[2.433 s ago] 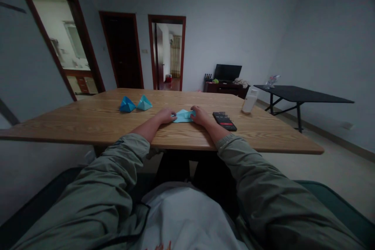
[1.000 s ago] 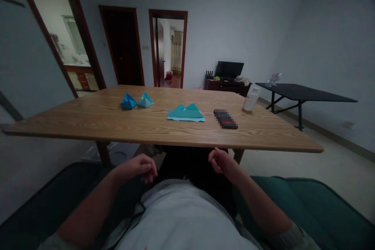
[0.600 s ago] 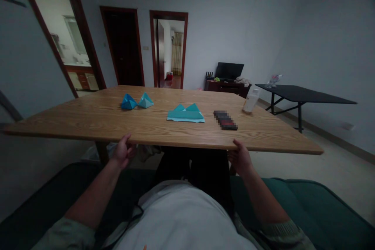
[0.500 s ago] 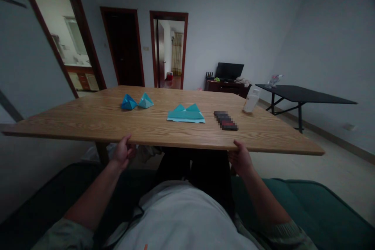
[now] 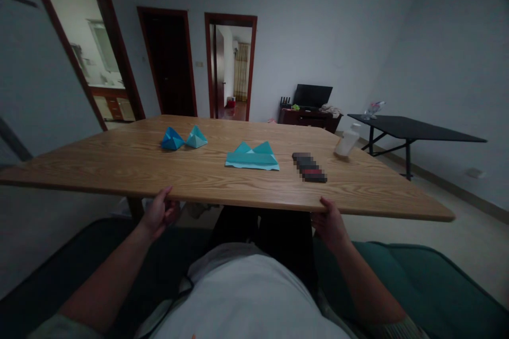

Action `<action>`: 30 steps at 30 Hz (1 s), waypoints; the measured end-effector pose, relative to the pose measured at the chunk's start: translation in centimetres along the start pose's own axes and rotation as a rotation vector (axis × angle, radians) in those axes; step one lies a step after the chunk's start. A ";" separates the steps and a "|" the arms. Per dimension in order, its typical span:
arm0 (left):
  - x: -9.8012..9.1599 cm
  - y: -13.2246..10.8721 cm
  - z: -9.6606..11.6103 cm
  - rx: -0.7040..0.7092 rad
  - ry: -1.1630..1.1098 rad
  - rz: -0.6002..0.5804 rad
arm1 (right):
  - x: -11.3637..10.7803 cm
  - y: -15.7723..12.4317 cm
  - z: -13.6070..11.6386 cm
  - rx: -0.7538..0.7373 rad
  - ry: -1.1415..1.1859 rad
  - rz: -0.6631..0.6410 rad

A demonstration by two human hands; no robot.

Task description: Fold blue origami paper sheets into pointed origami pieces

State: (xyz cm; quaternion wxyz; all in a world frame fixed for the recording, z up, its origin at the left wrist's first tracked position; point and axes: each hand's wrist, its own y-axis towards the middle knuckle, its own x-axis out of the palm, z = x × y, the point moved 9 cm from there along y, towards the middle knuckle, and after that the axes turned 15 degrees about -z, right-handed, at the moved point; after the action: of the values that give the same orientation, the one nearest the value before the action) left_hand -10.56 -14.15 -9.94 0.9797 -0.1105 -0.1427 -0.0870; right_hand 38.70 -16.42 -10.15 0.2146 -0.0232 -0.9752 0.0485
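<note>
Wooden table edge point(image 5: 238, 203) is gripped by left hand point(image 5: 159, 213) and right hand point(image 5: 331, 222).

Your left hand point(image 5: 161, 213) and right hand point(image 5: 330, 224), which earlier pinched the two ends of the light blue folded paper point(image 5: 253, 158) and then hung above your lap, now grip the near edge of the wooden table point(image 5: 199, 175), thumbs on top and fingers curled beneath. The paper's ends are uncovered. Compared with half a second ago, the table appears closer to you, its near edge lower in view; the phone point(image 5: 310, 167) and the white bottle point(image 5: 347, 142) have shifted with it. Your sleeves point(image 5: 63, 327) have drawn back to the bottom corners, exposing more green seat point(image 5: 397, 270).
</note>
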 end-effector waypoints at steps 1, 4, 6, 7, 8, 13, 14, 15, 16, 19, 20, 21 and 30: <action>0.2 -0.2 0.0 -0.008 0.042 -0.037 | 0.8 0.1 0.5 0.048 -0.053 -0.081; 3.1 -1.6 0.1 -0.160 0.399 -0.299 | 6.2 -1.7 1.8 0.254 -0.374 -0.544; 6.4 -3.5 1.2 -0.229 0.708 -0.546 | 10.9 -4.5 0.8 0.274 -0.666 -0.891; 8.1 -4.5 2.4 -0.224 0.826 -0.659 | 13.2 -5.9 -0.3 0.231 -0.831 -1.046; 9.5 -5.0 4.0 -0.205 0.904 -0.714 | 15.1 -6.8 -1.8 0.188 -0.987 -1.130; 13.7 -0.6 13.9 0.075 1.097 -0.651 | 21.7 -1.5 -10.9 -0.202 -1.262 -0.999; 14.0 1.4 15.2 0.126 1.116 -0.620 | 22.3 0.8 -12.2 -0.285 -1.283 -0.907; 14.1 3.5 16.5 0.187 1.159 -0.547 | 22.7 3.3 -13.3 -0.368 -1.303 -0.787; 14.2 5.7 17.6 0.241 1.226 -0.450 | 22.8 5.7 -13.9 -0.421 -1.330 -0.673; 15.2 11.0 18.7 0.348 1.437 -0.263 | 23.1 11.2 -13.8 -0.510 -1.456 -0.400; 15.8 12.3 18.4 0.364 1.483 -0.254 | 23.1 12.3 -13.5 -0.527 -1.475 -0.325; 16.3 13.4 18.0 0.379 1.495 -0.235 | 23.1 13.2 -13.2 -0.541 -1.484 -0.266; 16.3 16.3 14.1 0.500 1.480 -0.201 | 22.1 15.2 -9.4 -0.642 -1.683 -0.285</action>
State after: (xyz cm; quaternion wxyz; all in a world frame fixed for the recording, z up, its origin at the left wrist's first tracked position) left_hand 4.44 2.68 4.97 0.8034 0.2132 0.5220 -0.1915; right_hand 23.02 0.94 5.92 -0.5807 0.0818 -0.7701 -0.2511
